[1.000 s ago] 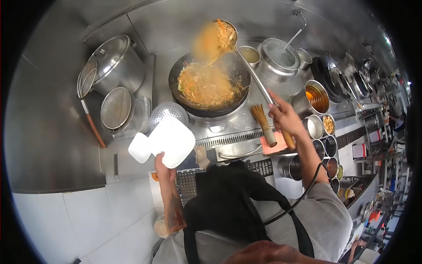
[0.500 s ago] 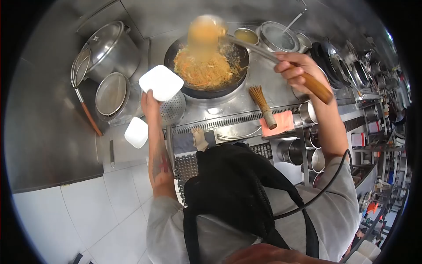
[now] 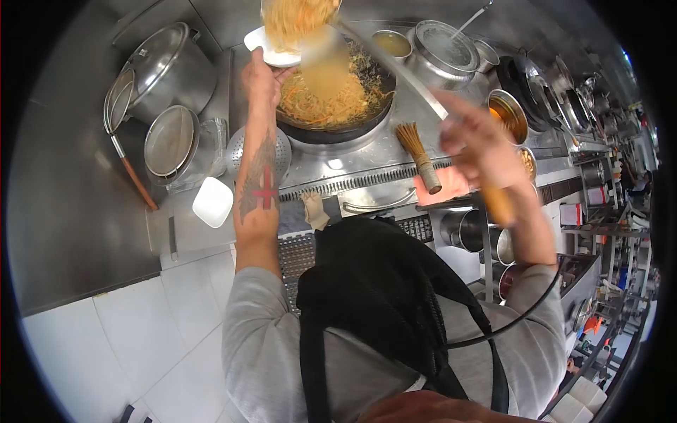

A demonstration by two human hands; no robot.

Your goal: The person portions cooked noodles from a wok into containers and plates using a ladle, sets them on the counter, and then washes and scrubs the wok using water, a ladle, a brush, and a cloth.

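Note:
My left hand (image 3: 262, 76) holds a white square bowl (image 3: 259, 44) by its near side, over the left rim of the wok (image 3: 331, 134). My right hand (image 3: 483, 141), smeared by motion, is closed on the wooden handle of a long metal ladle (image 3: 416, 88). The ladle's head, blurred at the top of the view, is heaped with noodles (image 3: 300, 21) and hangs at the bowl's right side. More noodles with orange and green shreds (image 3: 328, 99) lie in the wok beneath.
At the left stand a big lidded pot (image 3: 173, 70), a round strainer (image 3: 171, 141) and a second white bowl (image 3: 213, 202). A perforated skimmer (image 3: 271, 155) lies beneath my left forearm. A bamboo brush (image 3: 421, 158) rests on a pink cloth (image 3: 451, 185); pots (image 3: 444, 53) stand behind.
My left hand has carried the bowl up and forward to the wok's edge. The ladle of noodles has moved up and left to the bowl, and my right hand has shifted down.

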